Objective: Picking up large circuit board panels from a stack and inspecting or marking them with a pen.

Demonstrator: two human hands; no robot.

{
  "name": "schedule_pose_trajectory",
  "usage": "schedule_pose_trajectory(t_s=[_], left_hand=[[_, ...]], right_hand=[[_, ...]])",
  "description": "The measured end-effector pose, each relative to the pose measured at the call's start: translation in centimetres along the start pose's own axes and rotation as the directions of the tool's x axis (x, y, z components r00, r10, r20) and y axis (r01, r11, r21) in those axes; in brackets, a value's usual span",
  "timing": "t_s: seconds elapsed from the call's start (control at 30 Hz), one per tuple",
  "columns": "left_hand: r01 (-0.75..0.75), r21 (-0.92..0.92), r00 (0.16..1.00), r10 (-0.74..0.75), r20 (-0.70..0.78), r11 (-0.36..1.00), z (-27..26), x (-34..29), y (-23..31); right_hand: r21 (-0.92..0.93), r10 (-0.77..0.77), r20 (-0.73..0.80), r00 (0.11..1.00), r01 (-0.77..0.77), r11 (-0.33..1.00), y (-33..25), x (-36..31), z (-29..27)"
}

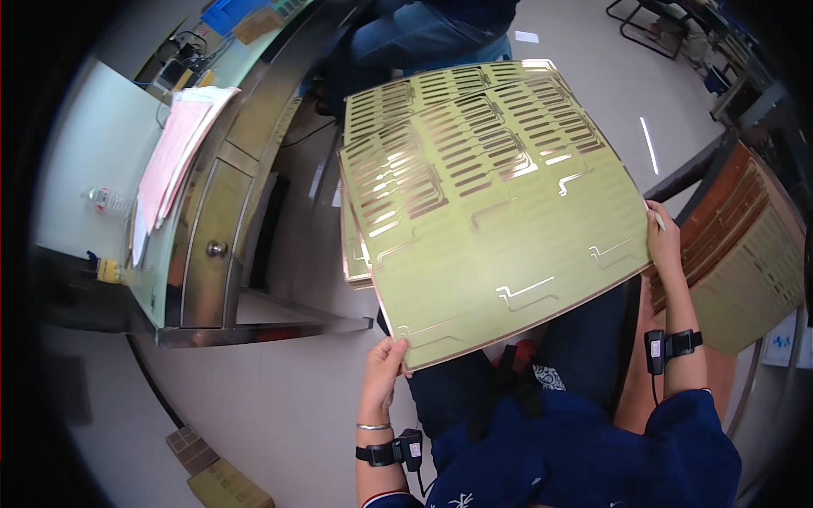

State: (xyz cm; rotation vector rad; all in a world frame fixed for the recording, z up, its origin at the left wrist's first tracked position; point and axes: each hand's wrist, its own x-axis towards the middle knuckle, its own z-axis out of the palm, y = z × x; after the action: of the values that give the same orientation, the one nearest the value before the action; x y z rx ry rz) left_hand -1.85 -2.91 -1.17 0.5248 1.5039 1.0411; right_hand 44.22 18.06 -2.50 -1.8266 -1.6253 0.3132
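A large yellow-green sheet [500, 229] covers most of a second sheet [398, 102] beneath it, which shows only at the ten and twelve o'clock edges. The left hand [383, 364] and right hand [665, 241] each hide their fingertips behind the sheet's edge. A seated person [423, 34] at twelve o'clock is cut off by the frame. A stack of sheets [745, 254] at three o'clock fades into the dark rim.

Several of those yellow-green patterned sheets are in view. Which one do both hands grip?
The top, nearest sheet: the left hand pinches its near-left corner, the right hand its right edge. Others lie behind it or stacked at right.
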Motion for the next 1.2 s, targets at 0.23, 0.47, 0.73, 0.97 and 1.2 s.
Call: schedule_pose_trajectory(t_s=[0.23, 0.47, 0.73, 0.97, 1.2], left_hand=[[-0.374, 0.649, 0.715, 0.652, -0.254, 0.663, -1.0, -2.0, 1.9], [-0.094, 0.071, 0.728, 0.020, 0.685, 0.993, 6.6, -4.6, 4.1], [-0.014, 0.175, 0.714, -0.113, 0.691, 0.984, 7.6, -5.0, 1.5], [-0.397, 0.369, 0.788, 0.105, 0.607, 0.840, 7.7, -5.1, 2.3], [-0.452, -0.077, 0.892, 0.450, -0.038, 0.889, 0.7, -0.7, 2.9]], right_hand=[[-0.128, -0.193, -0.042, 0.980, 0.187, 0.974, -4.3, -5.5, -4.8], [0.724, -0.556, 0.641, 0.529, -0.177, 0.666, -16.0, -13.1, -3.8], [0.769, -0.658, 0.578, 0.483, -0.050, 0.638, -16.9, -17.2, -2.0], [0.778, -0.646, 0.585, 0.491, -0.113, 0.618, -15.8, -16.9, -1.0], [0.609, -0.630, 0.413, 0.658, 0.315, 0.728, -13.5, -13.1, 1.0]])
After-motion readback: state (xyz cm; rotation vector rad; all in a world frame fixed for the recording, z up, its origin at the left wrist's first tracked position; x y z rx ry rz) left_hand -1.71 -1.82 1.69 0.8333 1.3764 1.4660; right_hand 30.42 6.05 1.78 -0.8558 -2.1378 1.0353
